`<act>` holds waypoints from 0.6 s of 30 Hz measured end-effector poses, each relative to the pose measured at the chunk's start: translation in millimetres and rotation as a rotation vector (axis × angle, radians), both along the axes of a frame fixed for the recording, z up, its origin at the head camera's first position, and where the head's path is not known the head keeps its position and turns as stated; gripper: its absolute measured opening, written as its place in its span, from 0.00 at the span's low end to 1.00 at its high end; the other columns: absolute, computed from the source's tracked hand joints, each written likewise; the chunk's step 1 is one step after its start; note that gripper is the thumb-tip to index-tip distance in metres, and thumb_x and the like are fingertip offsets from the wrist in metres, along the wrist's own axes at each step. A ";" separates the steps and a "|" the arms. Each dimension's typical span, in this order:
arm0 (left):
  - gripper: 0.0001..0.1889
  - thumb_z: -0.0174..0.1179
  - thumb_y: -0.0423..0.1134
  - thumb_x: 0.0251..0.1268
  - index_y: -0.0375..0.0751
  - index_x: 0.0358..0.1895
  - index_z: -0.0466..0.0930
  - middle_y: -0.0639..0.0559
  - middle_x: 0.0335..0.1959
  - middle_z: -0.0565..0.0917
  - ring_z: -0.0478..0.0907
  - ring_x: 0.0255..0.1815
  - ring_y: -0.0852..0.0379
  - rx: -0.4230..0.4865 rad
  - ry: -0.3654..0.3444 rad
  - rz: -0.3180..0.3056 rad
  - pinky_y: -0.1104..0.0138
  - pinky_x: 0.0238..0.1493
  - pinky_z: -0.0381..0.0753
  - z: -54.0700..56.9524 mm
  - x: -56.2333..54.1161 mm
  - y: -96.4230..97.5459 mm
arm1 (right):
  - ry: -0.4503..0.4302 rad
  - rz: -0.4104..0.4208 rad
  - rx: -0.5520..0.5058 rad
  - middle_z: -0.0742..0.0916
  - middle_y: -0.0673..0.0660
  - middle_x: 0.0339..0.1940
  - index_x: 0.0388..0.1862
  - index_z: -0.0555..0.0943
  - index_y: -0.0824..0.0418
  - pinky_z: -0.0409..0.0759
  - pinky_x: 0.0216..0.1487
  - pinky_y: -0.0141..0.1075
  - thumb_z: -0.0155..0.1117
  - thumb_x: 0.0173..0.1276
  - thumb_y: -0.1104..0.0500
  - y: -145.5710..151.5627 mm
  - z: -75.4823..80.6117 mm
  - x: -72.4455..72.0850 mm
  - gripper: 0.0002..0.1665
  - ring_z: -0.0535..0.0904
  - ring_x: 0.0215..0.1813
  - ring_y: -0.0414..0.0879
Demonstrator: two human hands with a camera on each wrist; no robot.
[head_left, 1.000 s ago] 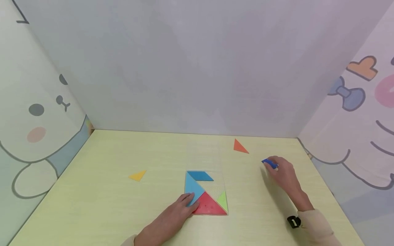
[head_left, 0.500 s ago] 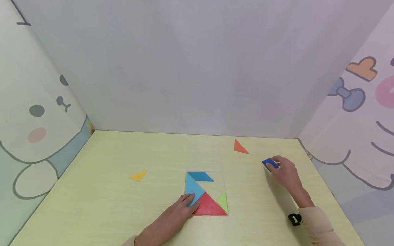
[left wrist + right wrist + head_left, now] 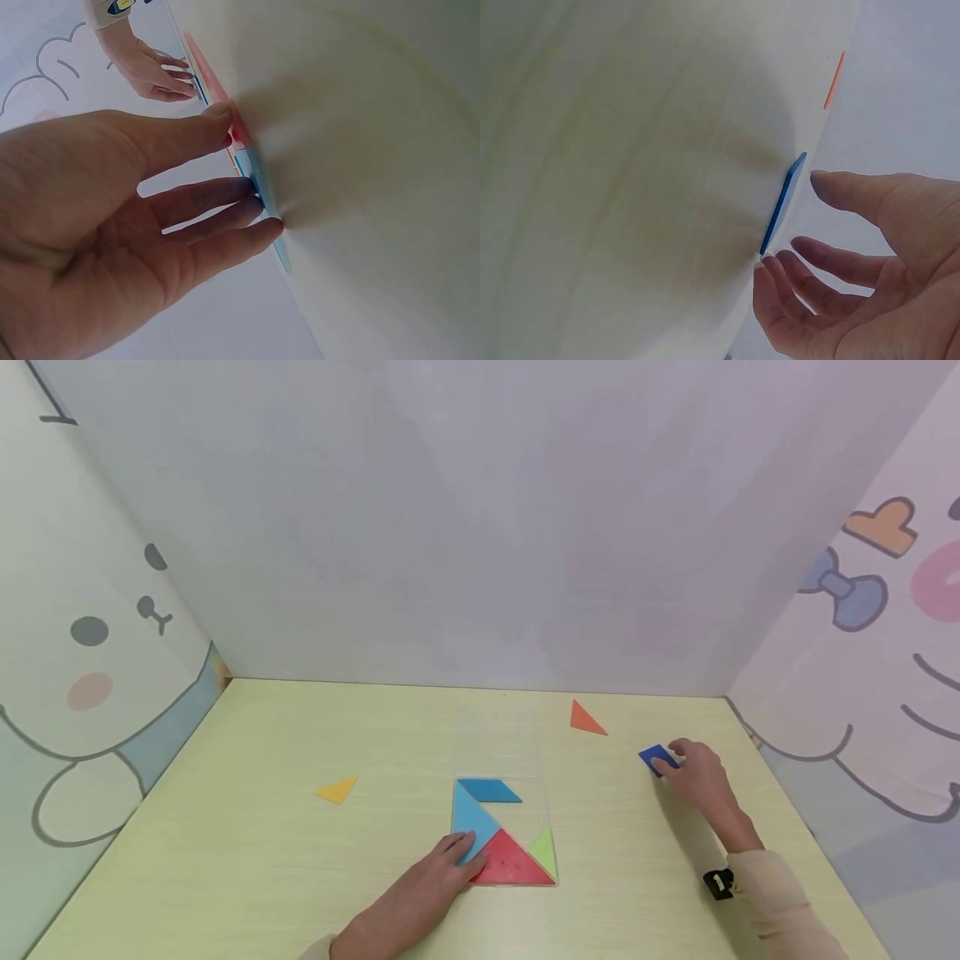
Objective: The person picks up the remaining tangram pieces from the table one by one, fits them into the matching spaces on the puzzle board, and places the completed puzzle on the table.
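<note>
My left hand [image 3: 427, 881] lies over the near left corner of a clear tangram tray [image 3: 513, 884]. Its fingertips rest on the light blue triangle [image 3: 471, 817], and the thumb touches the red triangle [image 3: 510, 860]. A blue parallelogram [image 3: 491, 790] and a light green triangle [image 3: 543, 853] also lie in the tray. To the right, a dark blue square [image 3: 655, 757] lies flat on the table. Around it my right hand [image 3: 701, 777] is spread. In the right wrist view the thumb stands off the square [image 3: 784, 202], with the fingertips [image 3: 765, 264] right by its lower edge.
An orange-red triangle [image 3: 585, 718] lies near the back of the table [image 3: 360, 877]. Left of the tray is a yellow triangle [image 3: 338, 789]. A clear, gridded panel [image 3: 498, 739] extends behind the tray. Walls with cartoon drawings enclose the table at the back and sides.
The right hand has lowered the blue square from a tilted pinch until it lies flat, and its fingers have loosened and spread. The left hand has stayed in place.
</note>
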State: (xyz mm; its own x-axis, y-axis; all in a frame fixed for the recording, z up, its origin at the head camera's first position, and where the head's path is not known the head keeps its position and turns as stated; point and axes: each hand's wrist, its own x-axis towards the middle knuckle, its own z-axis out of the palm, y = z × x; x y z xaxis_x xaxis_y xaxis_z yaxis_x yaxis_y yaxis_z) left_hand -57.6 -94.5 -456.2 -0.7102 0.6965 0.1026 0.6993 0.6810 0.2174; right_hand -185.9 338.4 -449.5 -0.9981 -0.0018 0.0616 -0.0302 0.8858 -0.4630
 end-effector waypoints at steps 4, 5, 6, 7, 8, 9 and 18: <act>0.21 0.62 0.34 0.74 0.42 0.68 0.79 0.42 0.67 0.76 0.73 0.67 0.45 -0.002 -0.003 0.002 0.67 0.56 0.82 -0.3 -0.9 0.0 | -0.017 -0.002 0.016 0.80 0.82 0.52 0.57 0.73 0.84 0.80 0.47 0.61 0.64 0.75 0.58 2.5 -0.8 -1.9 0.29 0.79 0.51 0.74; 0.21 0.62 0.34 0.74 0.42 0.68 0.79 0.42 0.67 0.76 0.73 0.67 0.45 -0.003 -0.001 0.002 0.67 0.56 0.82 -0.3 -0.9 0.1 | -0.018 0.000 0.019 0.81 0.82 0.52 0.57 0.73 0.84 0.80 0.47 0.61 0.65 0.74 0.57 2.9 -1.2 -2.3 0.29 0.79 0.51 0.74; 0.21 0.62 0.34 0.74 0.41 0.68 0.79 0.42 0.67 0.76 0.73 0.67 0.45 -0.002 -0.002 0.003 0.67 0.56 0.82 0.0 -0.8 0.3 | -0.020 0.000 0.020 0.81 0.82 0.52 0.57 0.74 0.84 0.80 0.48 0.61 0.65 0.74 0.57 3.3 -1.5 -2.6 0.29 0.79 0.51 0.74; 0.21 0.62 0.35 0.74 0.41 0.68 0.79 0.41 0.67 0.76 0.73 0.67 0.45 0.000 -0.002 0.003 0.67 0.57 0.82 0.3 -0.7 0.5 | -0.020 0.002 0.021 0.81 0.82 0.51 0.56 0.74 0.84 0.79 0.48 0.61 0.65 0.74 0.57 3.7 -1.8 -3.0 0.29 0.79 0.51 0.74; 0.21 0.62 0.35 0.74 0.41 0.68 0.79 0.41 0.66 0.76 0.73 0.66 0.45 0.000 -0.002 0.003 0.67 0.57 0.82 0.6 -0.5 0.7 | -0.021 0.003 0.024 0.81 0.81 0.50 0.56 0.74 0.85 0.79 0.48 0.61 0.66 0.74 0.56 4.1 -2.2 -3.6 0.30 0.79 0.50 0.74; 0.21 0.62 0.35 0.74 0.41 0.68 0.78 0.41 0.67 0.76 0.73 0.67 0.46 -0.002 -0.004 0.004 0.67 0.57 0.82 1.0 -0.4 0.8 | -0.025 0.001 0.026 0.81 0.81 0.49 0.55 0.74 0.85 0.79 0.47 0.61 0.67 0.74 0.55 4.5 -2.5 -4.1 0.31 0.79 0.50 0.74; 0.25 0.64 0.33 0.72 0.41 0.70 0.77 0.42 0.68 0.75 0.72 0.68 0.46 -0.023 -0.028 0.001 0.68 0.55 0.83 3.1 1.3 0.5 | -0.051 0.007 0.026 0.81 0.80 0.47 0.54 0.74 0.83 0.77 0.47 0.61 0.68 0.73 0.55 6.4 -3.0 -7.9 0.31 0.77 0.49 0.72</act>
State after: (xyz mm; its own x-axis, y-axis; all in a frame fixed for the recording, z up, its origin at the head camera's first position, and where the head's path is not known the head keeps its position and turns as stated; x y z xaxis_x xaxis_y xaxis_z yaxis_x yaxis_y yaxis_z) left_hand -56.3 -93.9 -453.1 -0.7132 0.6978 0.0667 0.6926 0.6867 0.2209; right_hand -193.9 344.7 -452.5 -0.9999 -0.0097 0.0106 -0.0134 0.8973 -0.4411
